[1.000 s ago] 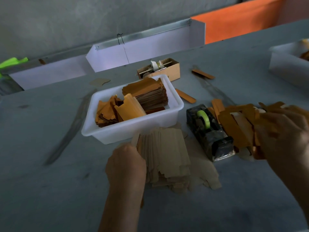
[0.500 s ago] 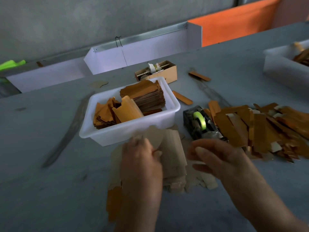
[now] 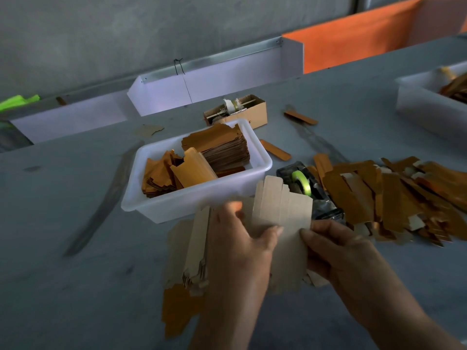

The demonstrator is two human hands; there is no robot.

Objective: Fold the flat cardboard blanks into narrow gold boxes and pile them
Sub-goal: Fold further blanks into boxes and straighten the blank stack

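From the head camera, you are holding one flat blank (image 3: pixel 283 218) between both hands, plain brown side up. Your left hand (image 3: pixel 240 248) is pinching its left edge, thumb on top and fingers curling behind; your right hand (image 3: pixel 338 248) is pinching the lower right edge, and how far those fingers are wrapping under I cannot tell. Directly beneath your left hand the stack of blanks (image 3: pixel 194 251) is fanning out, and one gold-faced blank (image 3: pixel 177 311) is sliding loose toward you. Beyond your right hand, the tape dispenser (image 3: pixel 308 190) is sitting just behind the blank's far edge, and the pile of folded gold boxes (image 3: pixel 394 198) is spreading further right. Past your left fingers the white tub (image 3: pixel 262 160) is holding more blanks.

I judge the risks as these: your left wrist is likely dragging the stack further apart; a second sheet may be clinging under the one you are gripping; folding off the score would be giving a crooked box; the far flaps may be catching on the dispenser
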